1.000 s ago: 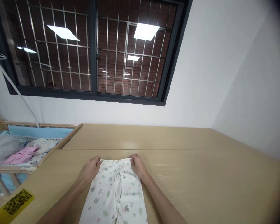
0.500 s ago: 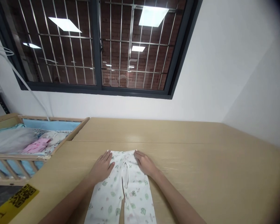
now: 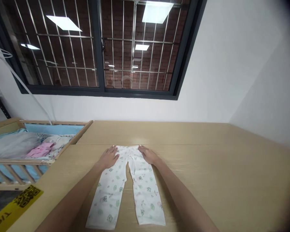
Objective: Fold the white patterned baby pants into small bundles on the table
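Trousers (image 3: 116,178) are being held flat at six o'clock on the table (image 3: 207,180) by the left hand (image 3: 108,158) at their eleven o'clock and the right hand (image 3: 148,155) at their one, both apart and unclenched, legs (image 3: 106,199) already lying spread, a crotch crease (image 3: 132,164) seemingly being left unsmoothed.

Beneath its fingers, the left hand (image 3: 108,157) hides part of the trousers' (image 3: 111,183) waist, and the right hand (image 3: 148,155) covers some of the opposite side. Nearer than the fingers, the prints (image 3: 104,198) are too small to make out fully; both forearms (image 3: 74,196) run off the bottom edge. Left of the left fingers, the crib (image 3: 14,160) and yellow label (image 3: 16,206) are cut off. Beyond the fingertips, the window (image 3: 100,64) leaves the top. Far right of the right fingers, the table (image 3: 207,180) blurs into darkness.
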`<state>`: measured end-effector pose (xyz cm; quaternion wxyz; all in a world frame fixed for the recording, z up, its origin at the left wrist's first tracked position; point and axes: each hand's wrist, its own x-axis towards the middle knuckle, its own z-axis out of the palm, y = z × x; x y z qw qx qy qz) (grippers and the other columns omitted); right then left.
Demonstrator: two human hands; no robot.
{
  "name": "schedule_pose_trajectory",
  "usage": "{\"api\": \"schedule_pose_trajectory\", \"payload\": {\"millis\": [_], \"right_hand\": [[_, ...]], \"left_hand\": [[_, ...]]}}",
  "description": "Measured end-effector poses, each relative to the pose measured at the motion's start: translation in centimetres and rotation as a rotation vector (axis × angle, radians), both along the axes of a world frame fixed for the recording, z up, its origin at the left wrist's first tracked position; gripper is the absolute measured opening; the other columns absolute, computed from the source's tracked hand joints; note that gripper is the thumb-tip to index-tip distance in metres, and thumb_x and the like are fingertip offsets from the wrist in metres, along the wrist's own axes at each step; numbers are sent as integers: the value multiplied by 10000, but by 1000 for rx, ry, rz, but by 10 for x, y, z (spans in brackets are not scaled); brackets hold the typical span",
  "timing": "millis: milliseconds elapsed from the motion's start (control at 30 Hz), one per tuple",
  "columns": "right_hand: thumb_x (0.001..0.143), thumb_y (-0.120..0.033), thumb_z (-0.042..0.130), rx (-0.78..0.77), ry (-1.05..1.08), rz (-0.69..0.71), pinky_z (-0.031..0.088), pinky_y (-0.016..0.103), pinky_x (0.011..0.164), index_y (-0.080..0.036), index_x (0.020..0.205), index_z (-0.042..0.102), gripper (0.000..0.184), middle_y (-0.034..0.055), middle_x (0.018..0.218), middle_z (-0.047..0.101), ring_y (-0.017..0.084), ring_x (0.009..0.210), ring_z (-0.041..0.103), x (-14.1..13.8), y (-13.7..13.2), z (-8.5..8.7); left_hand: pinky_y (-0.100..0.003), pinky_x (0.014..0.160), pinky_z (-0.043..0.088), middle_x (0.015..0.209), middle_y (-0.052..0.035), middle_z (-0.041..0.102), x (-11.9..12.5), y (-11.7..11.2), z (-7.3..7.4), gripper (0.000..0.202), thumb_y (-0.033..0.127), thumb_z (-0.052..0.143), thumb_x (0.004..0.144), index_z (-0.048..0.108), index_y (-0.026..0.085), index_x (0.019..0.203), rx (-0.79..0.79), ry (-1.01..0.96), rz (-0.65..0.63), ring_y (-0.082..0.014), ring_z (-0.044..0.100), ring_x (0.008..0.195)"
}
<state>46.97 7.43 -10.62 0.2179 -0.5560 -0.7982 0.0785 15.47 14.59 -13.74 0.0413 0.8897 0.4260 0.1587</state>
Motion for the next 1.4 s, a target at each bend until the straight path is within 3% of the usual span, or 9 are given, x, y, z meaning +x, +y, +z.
{"api": "schedule_pose_trajectory", "payload": {"millis": [267, 467, 567, 633, 733, 833, 967, 1167, 1400], "right_hand": [[794, 35, 420, -73, 1, -27, 352, 389, 1187, -218, 1404, 569, 677, 52, 1554, 435, 204, 1470, 362, 2, -3, 8], [850, -75, 466, -76, 89, 0, 409, 399, 1122, -244, 1236, 660, 464, 49, 1425, 595, 233, 1383, 483, 3, -4, 13], [858, -158, 521, -104, 298, -120, 500, 380, 993, -202, 1166, 676, 348, 74, 1202, 706, 233, 1113, 646, 4, 3, 13], [845, -176, 571, -109, 412, -261, 534, 346, 915, -166, 1198, 657, 363, 93, 1132, 718, 220, 1008, 673, 5, 13, 14], [848, -189, 611, -103, 459, -415, 537, 299, 873, -129, 1176, 659, 336, 139, 1136, 711, 215, 998, 681, 8, 33, 16], [833, -212, 656, -139, 456, -503, 530, 272, 820, -113, 1008, 707, 208, 134, 1009, 737, 216, 931, 694, 9, 49, 17], [764, -219, 736, -207, 427, -529, 505, 237, 720, -132, 789, 727, 91, 71, 820, 743, 209, 832, 696, 8, 58, 18], [760, -234, 752, -229, 413, -563, 470, 229, 650, -141, 729, 738, 99, 61, 779, 744, 215, 812, 695, 4, 63, 16], [745, -281, 771, -221, 402, -614, 474, 231, 649, -152, 779, 743, 137, 58, 769, 736, 212, 800, 699, -4, 63, 10]], "left_hand": [[-468, 1231, 264, 1603, -106, 350, -6, 9, 5, 554, 438, 323, 1015, 459, 168, 1479, -32, -18, -26, -285, 279, 1505], [-481, 1221, 271, 1552, -151, 431, -2, -9, 28, 512, 364, 343, 1002, 485, 130, 1434, -27, -83, -2, -306, 345, 1467], [-497, 1182, 300, 1473, -177, 496, 9, -42, 54, 449, 300, 330, 995, 524, 133, 1364, -1, -148, -5, -313, 420, 1391], [-465, 1104, 380, 1277, -148, 625, 23, -77, 70, 369, 291, 331, 996, 615, 174, 1200, -23, -169, -64, -286, 540, 1239], [-305, 803, 492, 950, -32, 709, 51, -140, 83, 265, 329, 418, 975, 663, 240, 927, -137, -146, -233, -186, 655, 896], [-308, 610, 441, 784, -22, 705, 81, -197, 82, 332, 514, 507, 927, 673, 242, 833, -327, -88, -261, -196, 655, 716], [-397, 686, 474, 646, -96, 655, 113, -243, 77, 467, 627, 545, 849, 663, 224, 642, -521, 51, -298, -267, 664, 707], [-560, 811, 508, 882, -238, 720, 129, -258, 76, 530, 644, 525, 820, 759, 176, 904, -534, 145, -240, -403, 689, 899], [-537, 792, 530, 930, -250, 725, 135, -259, 58, 368, 412, 548, 813, 776, 143, 920, -520, 148, -241, -418, 691, 941]]}}
